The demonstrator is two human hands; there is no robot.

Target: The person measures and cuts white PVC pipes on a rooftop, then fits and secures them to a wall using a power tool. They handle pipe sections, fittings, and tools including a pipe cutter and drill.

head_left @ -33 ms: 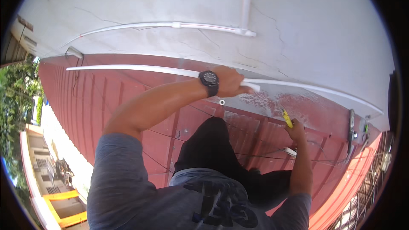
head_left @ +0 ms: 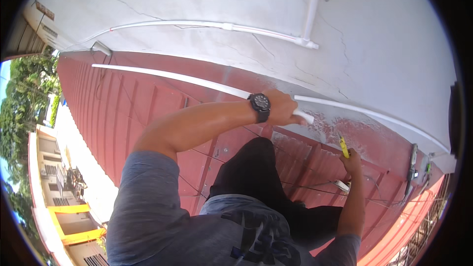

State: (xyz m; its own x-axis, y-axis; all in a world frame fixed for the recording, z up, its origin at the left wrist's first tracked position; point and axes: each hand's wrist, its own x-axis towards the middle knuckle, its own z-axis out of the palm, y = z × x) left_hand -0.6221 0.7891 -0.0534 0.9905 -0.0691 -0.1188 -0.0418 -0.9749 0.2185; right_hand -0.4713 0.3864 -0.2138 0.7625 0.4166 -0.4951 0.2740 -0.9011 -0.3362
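Left hand (head_left: pixel 282 108) closed around one long white pipe (head_left: pixel 197 83) lying on red roof (head_left: pixel 128 113); right hand (head_left: pixel 353 156) grips one yellow tool (head_left: pixel 343 146), below pipe; second pipe (head_left: pixel 217 25) fixed on wall above

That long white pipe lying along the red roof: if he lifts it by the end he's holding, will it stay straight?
Probably not. The white pipe is long and thin, so it likely sags. It looks light, since the left hand grips it alone. Being round, it may roll down the red roof.

Cracked white wall (head_left: pixel 374 29) w/ red corrugated roof (head_left: pixel 128 113) below — bright sun.
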